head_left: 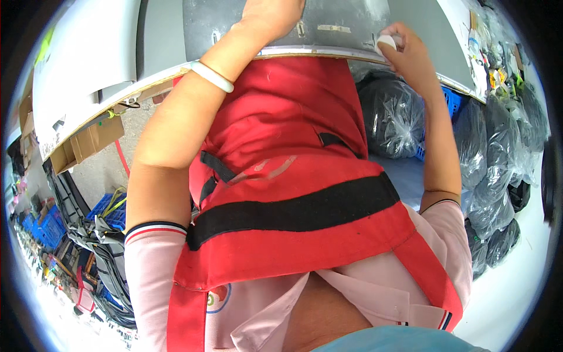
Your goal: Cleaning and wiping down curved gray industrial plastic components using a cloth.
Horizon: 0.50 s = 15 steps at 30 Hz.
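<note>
At the top edge of the head view, my left hand [274, 14] is over the dark grey sheet [343, 14] on the worktable. Its fingers are cut off by the frame, so their state does not show. A pale bangle [212, 77] circles that wrist. Farther right, my right hand [413, 56] is closed at the table's front edge, thumb and fingers around a small white rounded piece [386, 41]. What exactly this piece is cannot be made out. A beige strip [333, 28] lies on the dark sheet between my hands.
White sheet material [97, 47] covers the table's left part. Under the table at right are a stuffed clear plastic bag [392, 114] and a blue crate [451, 102]; more filled bags [489, 158] stand beside them. At left are a cardboard box [91, 141] and blue crates [47, 229].
</note>
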Each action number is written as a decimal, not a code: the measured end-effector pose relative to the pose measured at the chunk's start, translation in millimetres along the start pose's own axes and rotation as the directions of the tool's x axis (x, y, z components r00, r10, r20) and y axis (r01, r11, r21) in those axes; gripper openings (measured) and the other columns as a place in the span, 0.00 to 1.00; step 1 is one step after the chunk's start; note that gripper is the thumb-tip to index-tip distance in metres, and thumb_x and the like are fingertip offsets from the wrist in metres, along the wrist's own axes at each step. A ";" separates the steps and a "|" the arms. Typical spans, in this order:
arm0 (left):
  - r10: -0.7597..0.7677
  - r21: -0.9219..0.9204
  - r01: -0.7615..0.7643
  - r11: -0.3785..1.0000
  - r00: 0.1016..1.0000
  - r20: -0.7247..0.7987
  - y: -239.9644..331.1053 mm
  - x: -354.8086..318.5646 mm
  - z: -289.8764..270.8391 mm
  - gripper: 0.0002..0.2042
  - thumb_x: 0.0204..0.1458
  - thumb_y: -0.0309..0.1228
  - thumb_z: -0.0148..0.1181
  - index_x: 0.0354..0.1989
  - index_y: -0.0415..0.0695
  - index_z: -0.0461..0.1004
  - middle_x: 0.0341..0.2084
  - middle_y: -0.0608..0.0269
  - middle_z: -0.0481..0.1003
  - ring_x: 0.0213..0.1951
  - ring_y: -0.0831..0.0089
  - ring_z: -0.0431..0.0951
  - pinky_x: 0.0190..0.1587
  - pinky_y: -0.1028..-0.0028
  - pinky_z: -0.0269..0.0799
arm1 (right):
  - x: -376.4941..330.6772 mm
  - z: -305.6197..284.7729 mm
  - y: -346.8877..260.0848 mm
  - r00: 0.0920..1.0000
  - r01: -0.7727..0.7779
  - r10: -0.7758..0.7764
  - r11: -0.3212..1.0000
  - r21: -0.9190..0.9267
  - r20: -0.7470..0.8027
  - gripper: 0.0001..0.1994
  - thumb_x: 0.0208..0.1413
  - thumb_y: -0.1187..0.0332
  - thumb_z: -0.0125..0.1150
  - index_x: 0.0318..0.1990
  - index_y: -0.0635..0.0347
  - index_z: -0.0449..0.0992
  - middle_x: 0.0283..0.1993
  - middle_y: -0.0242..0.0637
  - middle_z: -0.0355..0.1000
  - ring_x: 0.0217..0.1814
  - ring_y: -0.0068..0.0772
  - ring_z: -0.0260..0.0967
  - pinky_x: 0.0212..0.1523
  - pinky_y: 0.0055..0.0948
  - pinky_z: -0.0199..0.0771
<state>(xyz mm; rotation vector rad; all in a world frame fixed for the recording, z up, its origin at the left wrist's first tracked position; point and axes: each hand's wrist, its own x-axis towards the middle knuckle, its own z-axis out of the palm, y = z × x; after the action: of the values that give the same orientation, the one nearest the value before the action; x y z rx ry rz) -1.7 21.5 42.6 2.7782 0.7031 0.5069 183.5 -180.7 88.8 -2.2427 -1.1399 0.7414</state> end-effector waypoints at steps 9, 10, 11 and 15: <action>0.046 0.026 -0.044 0.999 0.995 -0.084 -12.6 -4.9 30.5 0.17 0.64 0.36 0.52 0.61 0.56 0.72 0.63 0.64 0.68 0.69 0.55 0.59 0.65 0.27 0.44 | 110.2 -19.4 8.9 0.961 0.179 -0.192 0.981 -0.078 -0.199 0.14 0.64 0.59 0.61 0.49 0.59 0.79 0.30 0.27 0.72 0.31 0.18 0.67 0.36 0.20 0.69; 0.045 0.028 -0.043 0.999 0.995 -0.090 -12.8 -5.6 32.1 0.17 0.64 0.36 0.52 0.61 0.56 0.72 0.63 0.64 0.68 0.69 0.55 0.59 0.65 0.27 0.44 | 127.8 -19.9 12.4 0.960 0.184 -0.197 0.980 -0.081 -0.201 0.14 0.64 0.59 0.61 0.49 0.59 0.79 0.30 0.27 0.72 0.31 0.18 0.67 0.36 0.20 0.69; 0.045 0.038 -0.041 0.998 0.994 -0.099 -10.5 -6.5 31.2 0.17 0.64 0.36 0.52 0.61 0.56 0.72 0.63 0.64 0.68 0.69 0.55 0.60 0.66 0.28 0.46 | 140.4 -21.4 11.1 0.945 0.216 -0.246 0.964 -0.152 -0.217 0.14 0.64 0.59 0.61 0.49 0.59 0.79 0.29 0.27 0.72 0.32 0.18 0.67 0.36 0.21 0.69; 0.031 0.053 -0.026 0.998 0.995 -0.096 -9.7 -7.3 30.9 0.17 0.64 0.36 0.53 0.61 0.56 0.72 0.62 0.64 0.68 0.69 0.55 0.60 0.66 0.29 0.47 | 170.9 -18.3 4.3 0.901 0.311 -0.375 0.908 -0.281 -0.216 0.14 0.63 0.59 0.62 0.48 0.60 0.78 0.29 0.28 0.73 0.31 0.17 0.69 0.35 0.22 0.72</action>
<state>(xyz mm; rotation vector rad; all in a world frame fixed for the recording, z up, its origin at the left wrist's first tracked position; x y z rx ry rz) 0.2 22.0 9.5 2.8308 0.7078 0.6414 283.2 -43.9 58.7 -2.1545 -1.4993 0.1568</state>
